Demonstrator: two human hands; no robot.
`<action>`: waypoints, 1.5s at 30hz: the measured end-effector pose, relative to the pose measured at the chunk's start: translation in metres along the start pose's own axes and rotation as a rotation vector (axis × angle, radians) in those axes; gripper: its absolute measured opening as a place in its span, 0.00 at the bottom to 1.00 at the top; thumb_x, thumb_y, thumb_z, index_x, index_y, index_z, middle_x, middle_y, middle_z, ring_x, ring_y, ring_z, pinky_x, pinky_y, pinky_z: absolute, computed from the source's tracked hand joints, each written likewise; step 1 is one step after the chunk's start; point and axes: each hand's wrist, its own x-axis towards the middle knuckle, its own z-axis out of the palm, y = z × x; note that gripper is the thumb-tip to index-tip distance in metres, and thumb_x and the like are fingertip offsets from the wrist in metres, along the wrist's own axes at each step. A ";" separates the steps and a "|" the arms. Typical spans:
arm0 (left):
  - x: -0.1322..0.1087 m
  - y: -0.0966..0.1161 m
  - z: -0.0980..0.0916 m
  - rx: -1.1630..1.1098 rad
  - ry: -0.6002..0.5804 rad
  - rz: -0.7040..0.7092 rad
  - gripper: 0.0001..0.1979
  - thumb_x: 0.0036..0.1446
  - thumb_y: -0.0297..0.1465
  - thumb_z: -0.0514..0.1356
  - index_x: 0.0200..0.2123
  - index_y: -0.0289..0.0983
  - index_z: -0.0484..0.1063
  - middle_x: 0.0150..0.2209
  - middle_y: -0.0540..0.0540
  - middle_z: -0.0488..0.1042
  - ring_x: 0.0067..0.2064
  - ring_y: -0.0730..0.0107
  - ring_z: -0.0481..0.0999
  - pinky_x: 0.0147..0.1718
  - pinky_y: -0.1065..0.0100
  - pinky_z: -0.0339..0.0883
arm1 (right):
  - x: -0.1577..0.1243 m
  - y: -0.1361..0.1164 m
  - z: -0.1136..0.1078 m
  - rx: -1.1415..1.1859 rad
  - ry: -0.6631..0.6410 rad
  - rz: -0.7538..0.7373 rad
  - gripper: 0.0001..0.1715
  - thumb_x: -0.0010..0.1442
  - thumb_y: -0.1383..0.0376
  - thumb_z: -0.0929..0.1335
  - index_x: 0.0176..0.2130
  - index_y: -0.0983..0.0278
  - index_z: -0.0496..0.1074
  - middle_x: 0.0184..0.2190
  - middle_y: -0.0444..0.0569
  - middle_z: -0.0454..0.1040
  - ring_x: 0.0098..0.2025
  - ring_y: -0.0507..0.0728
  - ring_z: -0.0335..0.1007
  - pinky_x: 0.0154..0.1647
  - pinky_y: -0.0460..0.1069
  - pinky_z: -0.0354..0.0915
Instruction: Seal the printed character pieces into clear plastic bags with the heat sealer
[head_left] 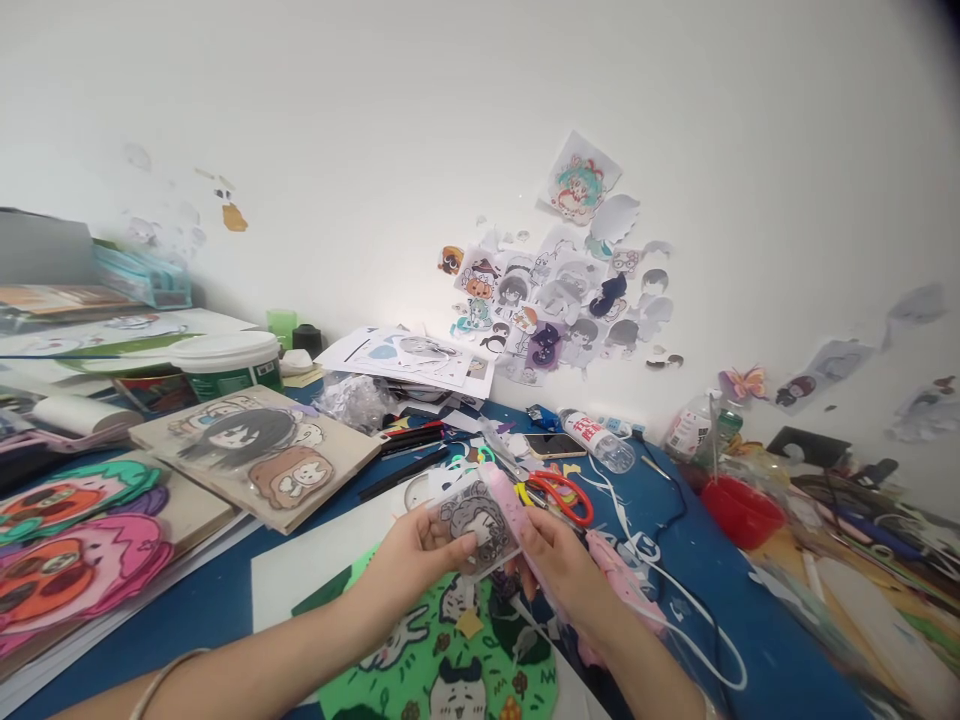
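In the head view, my left hand (pixel 427 550) pinches a small square piece in clear film (pixel 480 525), which bears a grey cartoon figure. My right hand (pixel 559 560) closes around a slim pink tool (pixel 506 500) whose tip lies along the right edge of that square. The tool's exact kind is unclear, and my fingers hide its lower part. Beneath both hands lies a green sheet with cartoon animals (pixel 405 690), on white board. Red-handled scissors (pixel 566 498) rest just beyond my right hand. A pink device (pixel 622 580) with a white cord lies beside my right wrist.
Cartoon cutouts lie on a brown board (pixel 356 455) at the left, near a white-lidded tub (pixel 225 350). Black pens (pixel 405 470), a phone (pixel 555 445) and a plastic bottle (pixel 596 440) lie farther back. At the right stands a red container (pixel 742 510). White cord (pixel 697 610) loops across the blue table.
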 end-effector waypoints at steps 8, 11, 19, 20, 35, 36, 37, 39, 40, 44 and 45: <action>0.000 0.001 0.002 0.019 0.015 0.001 0.19 0.44 0.36 0.67 0.38 0.34 0.69 0.31 0.48 0.76 0.32 0.66 0.74 0.32 0.67 0.70 | 0.002 0.002 0.000 -0.007 0.016 0.035 0.24 0.58 0.45 0.62 0.29 0.64 0.62 0.14 0.36 0.58 0.12 0.45 0.46 0.11 0.42 0.42; 0.000 0.001 0.002 0.029 0.005 0.000 0.19 0.46 0.36 0.66 0.40 0.34 0.69 0.32 0.47 0.76 0.33 0.65 0.74 0.33 0.66 0.70 | 0.001 0.001 -0.001 -0.025 0.004 0.037 0.25 0.57 0.45 0.62 0.29 0.64 0.62 0.15 0.36 0.57 0.13 0.45 0.46 0.12 0.43 0.43; 0.000 -0.002 0.002 0.061 0.026 -0.026 0.19 0.44 0.37 0.67 0.38 0.34 0.69 0.31 0.47 0.77 0.31 0.65 0.75 0.33 0.65 0.70 | 0.002 0.008 0.006 -0.147 0.102 0.009 0.30 0.55 0.40 0.59 0.25 0.63 0.60 0.13 0.36 0.55 0.12 0.45 0.46 0.12 0.43 0.42; 0.001 -0.003 0.002 0.066 0.032 -0.027 0.19 0.43 0.37 0.67 0.38 0.34 0.69 0.31 0.47 0.77 0.31 0.64 0.75 0.32 0.64 0.70 | 0.002 0.010 0.006 -0.161 0.125 0.002 0.31 0.55 0.39 0.59 0.23 0.63 0.59 0.12 0.36 0.54 0.12 0.45 0.46 0.13 0.44 0.42; -0.005 0.002 0.004 0.078 0.008 -0.033 0.18 0.45 0.36 0.66 0.39 0.36 0.69 0.32 0.48 0.76 0.33 0.62 0.75 0.33 0.63 0.71 | 0.002 0.005 0.004 -0.176 0.113 0.030 0.29 0.55 0.41 0.60 0.21 0.61 0.56 0.12 0.36 0.53 0.12 0.46 0.46 0.13 0.44 0.42; -0.004 0.001 0.004 0.068 -0.003 -0.020 0.18 0.45 0.36 0.66 0.39 0.36 0.69 0.32 0.48 0.76 0.33 0.63 0.74 0.33 0.63 0.71 | 0.002 0.005 0.003 -0.187 0.102 0.021 0.29 0.55 0.41 0.60 0.21 0.61 0.56 0.12 0.36 0.54 0.12 0.46 0.46 0.13 0.44 0.42; -0.004 0.001 0.003 0.054 -0.014 -0.007 0.18 0.45 0.36 0.66 0.39 0.35 0.69 0.32 0.48 0.76 0.33 0.63 0.74 0.33 0.64 0.71 | 0.002 0.005 0.002 -0.197 0.095 0.012 0.29 0.55 0.41 0.60 0.21 0.61 0.56 0.12 0.36 0.54 0.12 0.46 0.46 0.14 0.44 0.42; -0.002 -0.001 0.002 0.035 -0.031 0.005 0.19 0.45 0.35 0.67 0.40 0.35 0.69 0.32 0.48 0.75 0.33 0.63 0.74 0.32 0.65 0.71 | 0.002 0.005 0.001 -0.210 0.095 0.000 0.30 0.55 0.40 0.59 0.21 0.62 0.57 0.12 0.37 0.55 0.13 0.46 0.46 0.14 0.44 0.42; -0.002 -0.002 0.002 0.033 -0.033 0.003 0.19 0.45 0.35 0.67 0.40 0.35 0.68 0.33 0.47 0.76 0.33 0.64 0.74 0.32 0.65 0.70 | 0.002 0.006 0.001 -0.215 0.101 -0.006 0.30 0.55 0.39 0.59 0.21 0.62 0.57 0.12 0.37 0.55 0.13 0.46 0.46 0.14 0.45 0.42; 0.000 -0.002 0.002 0.035 -0.020 -0.007 0.21 0.44 0.36 0.67 0.41 0.35 0.68 0.34 0.46 0.76 0.33 0.64 0.75 0.31 0.66 0.70 | 0.002 0.009 0.002 -0.221 0.128 -0.020 0.32 0.56 0.39 0.57 0.21 0.61 0.56 0.12 0.38 0.54 0.14 0.47 0.47 0.15 0.46 0.44; 0.000 -0.002 0.002 0.035 -0.020 -0.007 0.20 0.44 0.37 0.67 0.40 0.35 0.68 0.34 0.47 0.76 0.33 0.63 0.75 0.32 0.65 0.70 | 0.001 0.010 0.003 -0.228 0.142 -0.023 0.32 0.56 0.39 0.56 0.20 0.61 0.56 0.12 0.38 0.54 0.14 0.47 0.47 0.16 0.46 0.44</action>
